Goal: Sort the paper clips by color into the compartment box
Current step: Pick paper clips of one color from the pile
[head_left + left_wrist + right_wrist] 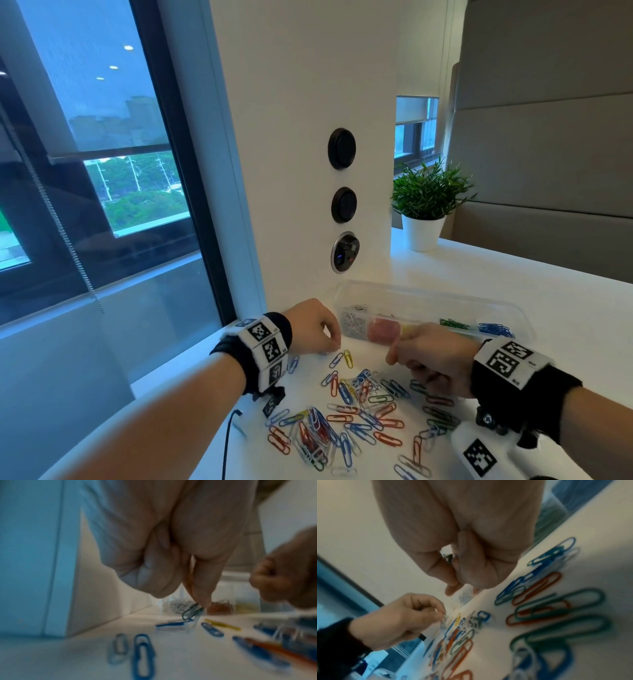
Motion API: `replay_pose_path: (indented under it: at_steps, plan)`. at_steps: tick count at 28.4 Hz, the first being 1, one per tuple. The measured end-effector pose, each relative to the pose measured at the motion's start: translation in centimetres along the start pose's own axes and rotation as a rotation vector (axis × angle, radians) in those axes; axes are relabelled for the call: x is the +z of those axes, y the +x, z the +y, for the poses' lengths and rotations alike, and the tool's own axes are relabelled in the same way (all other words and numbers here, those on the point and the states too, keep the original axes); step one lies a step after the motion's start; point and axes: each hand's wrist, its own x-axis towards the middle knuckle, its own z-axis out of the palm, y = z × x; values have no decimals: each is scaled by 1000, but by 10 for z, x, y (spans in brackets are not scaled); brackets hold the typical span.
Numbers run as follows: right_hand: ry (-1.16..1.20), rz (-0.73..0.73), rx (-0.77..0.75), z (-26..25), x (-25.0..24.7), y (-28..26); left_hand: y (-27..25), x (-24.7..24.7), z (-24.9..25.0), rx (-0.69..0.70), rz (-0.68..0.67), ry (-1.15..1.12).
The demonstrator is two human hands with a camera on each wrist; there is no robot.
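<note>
Loose paper clips (359, 404) in red, blue, green, yellow and white lie scattered on the white table. Behind them stands the clear compartment box (513, 308), which holds white clips (352, 322), red clips (383, 330), yellow clips (407, 330), green clips (454, 323) and blue clips (495, 330) in separate sections. My left hand (334, 346) hovers just in front of the box's white end. It pinches a dark green clip (192, 612) at its fingertips (205, 601), just above the table. My right hand (394, 358) hangs curled over the pile, thumb against forefinger (452, 584), and no clip shows in it.
A white pillar with round black sockets (344, 209) rises right behind the box. A potted plant (424, 205) stands at the back right. The table's edge and a large window lie to the left. A thin black cable (226, 445) runs over the near left edge.
</note>
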Motion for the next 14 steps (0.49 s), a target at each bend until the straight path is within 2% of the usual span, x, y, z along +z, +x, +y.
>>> replay_pose_path:
  at_steps: [3, 7, 11, 14]
  plan:
    - [-138, 13, -17, 0, 3, 0, -6, -6, -2, -199, 26, -431]
    - [-311, 47, -97, -2, 9, -6, -10, -7, -5, -411, 37, -746]
    - [-489, 17, -190, -2, 8, -10, -18, -7, -6, -464, 24, -884]
    - [-603, 64, -246, -3, 3, -11, -25, -8, -7, -451, -51, -985]
